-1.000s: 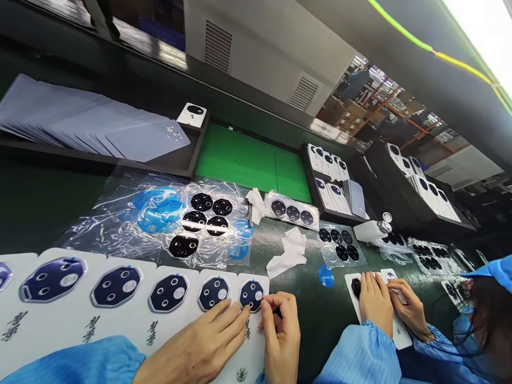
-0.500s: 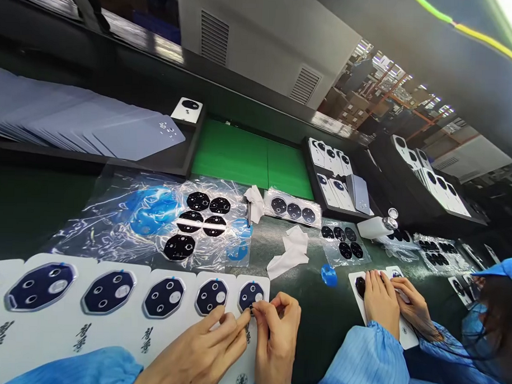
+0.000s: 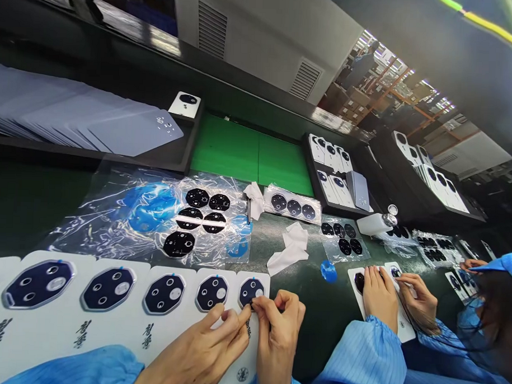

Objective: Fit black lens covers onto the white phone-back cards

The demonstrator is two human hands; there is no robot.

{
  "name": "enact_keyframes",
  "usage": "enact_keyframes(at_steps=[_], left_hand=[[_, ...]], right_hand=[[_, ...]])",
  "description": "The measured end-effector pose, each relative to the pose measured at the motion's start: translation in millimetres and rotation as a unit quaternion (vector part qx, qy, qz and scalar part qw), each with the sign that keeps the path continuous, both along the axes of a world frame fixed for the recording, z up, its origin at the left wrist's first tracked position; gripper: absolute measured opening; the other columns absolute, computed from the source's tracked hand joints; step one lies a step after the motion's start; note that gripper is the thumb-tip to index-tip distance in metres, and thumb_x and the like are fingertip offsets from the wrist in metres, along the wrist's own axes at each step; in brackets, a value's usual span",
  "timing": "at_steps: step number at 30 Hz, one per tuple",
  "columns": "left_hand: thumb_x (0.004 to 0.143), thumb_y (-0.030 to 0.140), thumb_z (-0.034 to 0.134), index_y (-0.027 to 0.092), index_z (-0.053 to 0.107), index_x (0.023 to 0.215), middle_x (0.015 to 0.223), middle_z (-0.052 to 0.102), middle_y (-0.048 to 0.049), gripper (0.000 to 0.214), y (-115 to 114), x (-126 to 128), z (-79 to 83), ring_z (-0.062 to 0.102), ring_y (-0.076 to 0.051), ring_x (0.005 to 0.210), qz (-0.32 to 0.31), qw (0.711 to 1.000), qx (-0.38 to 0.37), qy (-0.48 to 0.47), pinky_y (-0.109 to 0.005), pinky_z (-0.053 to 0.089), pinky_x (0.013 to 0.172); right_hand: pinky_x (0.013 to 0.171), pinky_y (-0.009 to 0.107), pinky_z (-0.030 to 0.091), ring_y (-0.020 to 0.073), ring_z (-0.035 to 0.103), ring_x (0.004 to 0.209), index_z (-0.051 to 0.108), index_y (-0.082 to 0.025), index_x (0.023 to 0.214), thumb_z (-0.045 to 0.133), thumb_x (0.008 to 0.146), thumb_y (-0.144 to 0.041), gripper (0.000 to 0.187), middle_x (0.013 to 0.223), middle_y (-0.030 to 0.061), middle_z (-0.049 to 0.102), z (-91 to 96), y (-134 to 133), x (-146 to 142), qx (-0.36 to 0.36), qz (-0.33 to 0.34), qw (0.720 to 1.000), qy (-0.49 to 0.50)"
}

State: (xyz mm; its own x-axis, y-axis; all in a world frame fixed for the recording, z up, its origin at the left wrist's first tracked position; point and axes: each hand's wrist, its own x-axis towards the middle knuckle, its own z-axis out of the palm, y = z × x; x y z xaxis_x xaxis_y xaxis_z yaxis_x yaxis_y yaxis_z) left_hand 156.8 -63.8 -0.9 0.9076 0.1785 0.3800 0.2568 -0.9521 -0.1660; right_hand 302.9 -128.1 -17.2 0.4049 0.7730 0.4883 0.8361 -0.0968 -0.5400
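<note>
A row of white phone back covers (image 3: 108,327) with dark octagonal camera plates lies along the near edge. My left hand (image 3: 200,352) rests flat on the rightmost cover (image 3: 251,320), fingers stretched toward its camera plate (image 3: 251,291). My right hand (image 3: 278,333) is curled beside it, thumb and forefinger pinched at the plate's lower right edge. What the pinch holds is too small to make out.
Clear film sheets with black lens plates (image 3: 196,218) and blue film (image 3: 148,205) lie behind the covers. White wipes (image 3: 290,249), a blue film tab (image 3: 329,271) and a white bottle (image 3: 376,223) sit mid-bench. Trays of covers (image 3: 336,178) stand behind. A co-worker's hands (image 3: 386,297) press a cover at right.
My right hand has shifted left and closed its pinch onto the edge of the rightmost camera plate. My left fingers slid slightly back along the cover. The view tilted a little.
</note>
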Motion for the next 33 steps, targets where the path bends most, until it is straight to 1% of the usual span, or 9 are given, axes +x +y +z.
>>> enact_keyframes(at_steps=[9, 12, 15, 17, 20, 24, 26, 28, 33], left_hand=[[0.094, 0.012, 0.027, 0.020, 0.068, 0.097, 0.099, 0.065, -0.0034, 0.042, 0, -1, 0.3, 0.047, -0.018, 0.113, 0.005, 1.000, -0.006, -0.012, -0.038, 0.033, 0.089], [0.094, 0.010, 0.026, 0.019, 0.068, 0.096, 0.097, 0.066, -0.0034, 0.043, 1, 0, 1.9, 0.048, -0.017, 0.112, 0.003, 1.000, -0.011, -0.020, -0.037, 0.033, 0.088], [0.095, 0.007, 0.024, 0.018, 0.068, 0.093, 0.094, 0.068, -0.0032, 0.045, 4, 1, 6.0, 0.050, -0.016, 0.107, 0.007, 0.999, -0.023, -0.043, -0.036, 0.033, 0.087], [0.094, 0.004, 0.023, 0.018, 0.067, 0.090, 0.098, 0.070, -0.0028, 0.046, 7, 0, 9.6, 0.053, -0.014, 0.100, 0.009, 0.997, -0.045, -0.068, -0.035, 0.032, 0.088], [0.093, 0.002, 0.028, 0.017, 0.065, 0.091, 0.106, 0.071, -0.0023, 0.040, 12, -4, 13.1, 0.054, -0.014, 0.093, 0.010, 0.993, -0.073, -0.088, -0.034, 0.031, 0.091], [0.090, 0.005, 0.039, 0.016, 0.064, 0.094, 0.108, 0.070, -0.0034, 0.028, 13, -8, 11.5, 0.053, -0.016, 0.096, 0.038, 0.996, -0.055, -0.061, -0.034, 0.032, 0.091], [0.088, 0.007, 0.042, 0.017, 0.065, 0.096, 0.109, 0.069, -0.0036, 0.026, 13, -9, 9.9, 0.053, -0.017, 0.097, 0.044, 0.997, -0.049, -0.048, -0.034, 0.031, 0.092], [0.088, 0.006, 0.041, 0.016, 0.066, 0.096, 0.108, 0.069, -0.0040, 0.028, 13, -8, 9.5, 0.053, -0.017, 0.097, 0.042, 0.997, -0.043, -0.048, -0.034, 0.031, 0.092], [0.088, 0.002, 0.031, 0.015, 0.068, 0.094, 0.104, 0.070, -0.0058, 0.040, 13, -4, 10.6, 0.054, -0.017, 0.094, 0.036, 0.997, -0.037, -0.060, -0.035, 0.032, 0.089]], right_hand=[[0.054, 0.040, 0.047, 0.0241, 0.056, 0.068, 0.069, -0.037, 0.090, 0.051, 0.086, -0.016, 0.028, 0.075, 0.0055, 0.053, 1.4, 0, -4, -0.004, -0.009, 1.000, 0.012], [0.052, 0.037, 0.047, 0.0218, 0.056, 0.066, 0.068, -0.035, 0.086, 0.050, 0.087, -0.016, 0.026, 0.074, 0.0042, 0.052, 2.9, 1, -4, 0.000, -0.003, 0.999, 0.052], [0.054, 0.034, 0.049, 0.0204, 0.059, 0.069, 0.065, -0.032, 0.083, 0.047, 0.089, -0.018, 0.023, 0.078, 0.0041, 0.053, 4.2, 3, -3, 0.004, -0.009, 0.994, 0.113], [0.056, 0.033, 0.050, 0.0202, 0.060, 0.071, 0.062, -0.031, 0.082, 0.045, 0.090, -0.018, 0.023, 0.080, 0.0042, 0.055, 4.1, 4, -2, 0.012, -0.022, 0.989, 0.144], [0.054, 0.033, 0.050, 0.0200, 0.061, 0.071, 0.061, -0.030, 0.081, 0.045, 0.090, -0.018, 0.022, 0.081, 0.0046, 0.056, 2.0, 4, -2, 0.020, -0.029, 0.986, 0.162], [0.052, 0.032, 0.049, 0.0209, 0.062, 0.072, 0.061, -0.030, 0.085, 0.045, 0.090, -0.016, 0.022, 0.083, 0.0060, 0.057, -0.9, 4, -3, 0.020, -0.020, 0.988, 0.152], [0.053, 0.032, 0.050, 0.0217, 0.062, 0.073, 0.061, -0.031, 0.089, 0.045, 0.089, -0.015, 0.023, 0.084, 0.0064, 0.058, -0.6, 4, -3, 0.017, -0.008, 0.991, 0.133], [0.054, 0.033, 0.050, 0.0222, 0.062, 0.075, 0.061, -0.031, 0.091, 0.045, 0.089, -0.016, 0.023, 0.084, 0.0065, 0.058, 1.4, 4, -3, 0.015, -0.001, 0.993, 0.115], [0.056, 0.034, 0.049, 0.0223, 0.060, 0.075, 0.064, -0.033, 0.092, 0.046, 0.089, -0.017, 0.024, 0.084, 0.0063, 0.056, 8.8, 9, -4, 0.001, -0.007, 0.997, 0.071]])
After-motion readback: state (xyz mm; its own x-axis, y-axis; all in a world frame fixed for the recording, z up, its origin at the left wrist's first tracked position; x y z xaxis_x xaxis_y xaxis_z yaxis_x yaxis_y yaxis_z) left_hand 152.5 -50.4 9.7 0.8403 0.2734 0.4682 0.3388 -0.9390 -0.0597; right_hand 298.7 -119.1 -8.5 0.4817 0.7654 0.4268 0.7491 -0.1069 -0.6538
